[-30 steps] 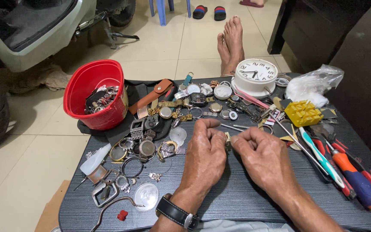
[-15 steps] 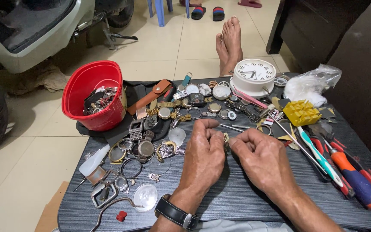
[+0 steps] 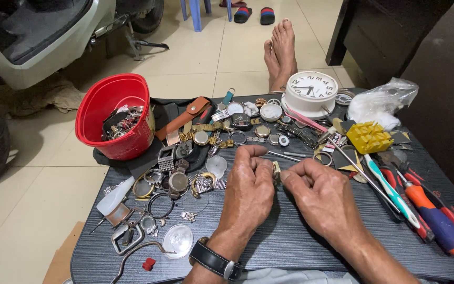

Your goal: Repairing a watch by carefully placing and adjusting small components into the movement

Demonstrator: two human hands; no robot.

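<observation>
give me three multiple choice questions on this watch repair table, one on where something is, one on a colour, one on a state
1. Where is the white clock?
A. at the far edge of the table
B. inside the bucket
C. under the left hand

2. What colour is the bucket?
A. blue
B. red
C. green

3. How do the left hand and right hand stand?
A. flat and apart
B. both in the bucket
C. close together, pinching a small metal part

Answers:
1 A, it sits at the far edge of the black table, near the bare feet.
2 B, its wall and rim are plain red.
3 C, the fingertips meet around the part.
</observation>
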